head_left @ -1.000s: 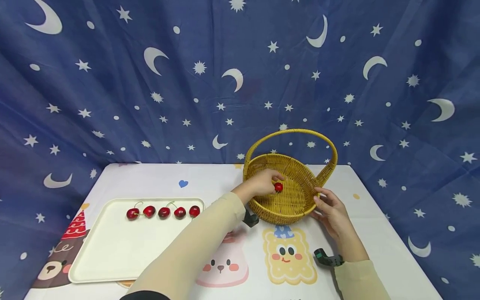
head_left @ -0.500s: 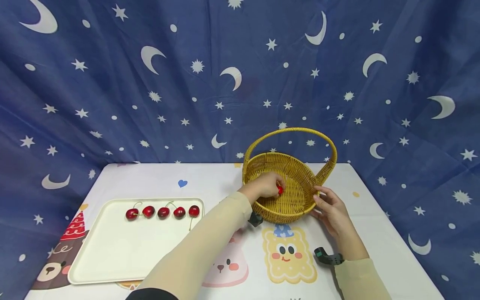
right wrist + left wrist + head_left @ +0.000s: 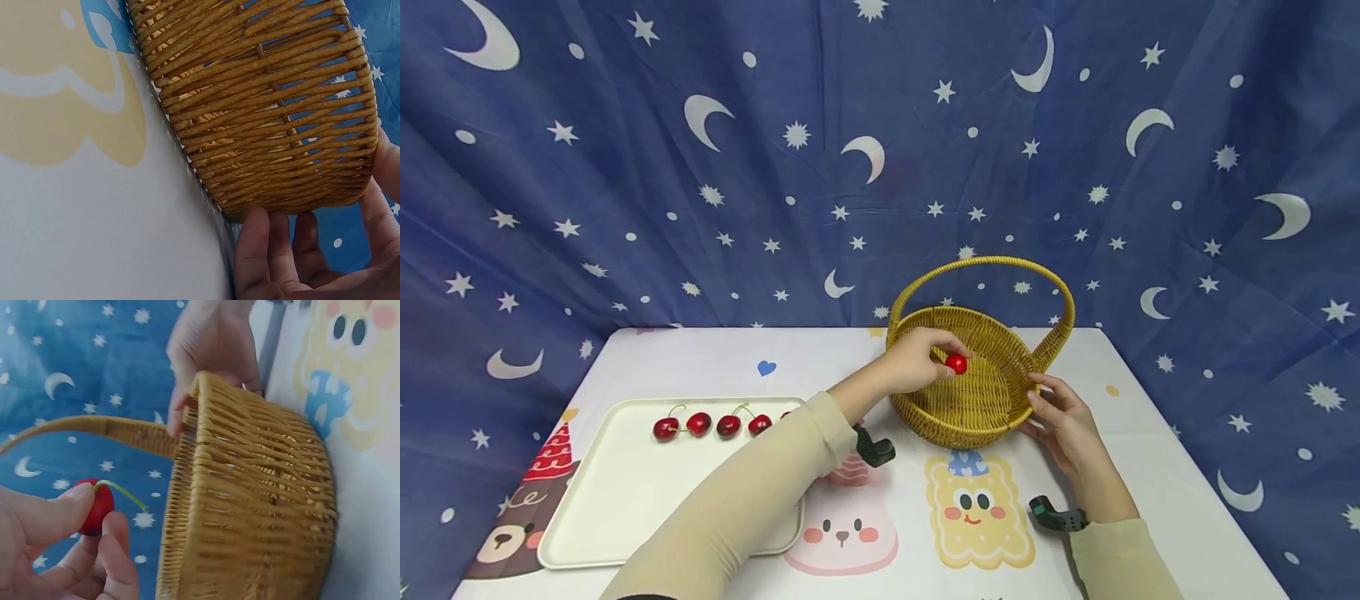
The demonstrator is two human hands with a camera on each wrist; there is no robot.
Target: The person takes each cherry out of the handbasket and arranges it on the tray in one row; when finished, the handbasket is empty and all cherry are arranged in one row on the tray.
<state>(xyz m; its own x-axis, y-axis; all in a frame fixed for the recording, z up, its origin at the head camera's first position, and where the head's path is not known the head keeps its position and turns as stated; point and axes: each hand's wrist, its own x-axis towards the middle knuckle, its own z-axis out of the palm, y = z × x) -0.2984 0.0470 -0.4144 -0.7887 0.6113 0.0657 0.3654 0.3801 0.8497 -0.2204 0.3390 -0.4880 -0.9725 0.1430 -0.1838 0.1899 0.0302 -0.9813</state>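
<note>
Between thumb and fingers my left hand [image 3: 917,362] pinches a red cherry [image 3: 99,509] with a green stem. In the head view this hand is over the left part of a yellow wicker basket [image 3: 958,433] with a tall arched handle. The left wrist view shows the cherry above the rim, outside the woven wall. My right hand [image 3: 1067,421] grips the basket's right side. Its thumb is at the rim and its other fingers lie against the outer wall [image 3: 269,125], as the right wrist view shows. The visible basket floor holds no cherries.
A cream tray [image 3: 625,500] lies at the left with several cherries [image 3: 698,424] in a row along its far side. My left forearm covers the tray's right part. A blue star-and-moon curtain [image 3: 775,167] hangs behind the white printed tablecloth [image 3: 850,350].
My left hand reached down to the cherry in the basket, took it between its fingers and lifted it. The left forearm has drawn back to the left. My right hand has stayed on the basket.
</note>
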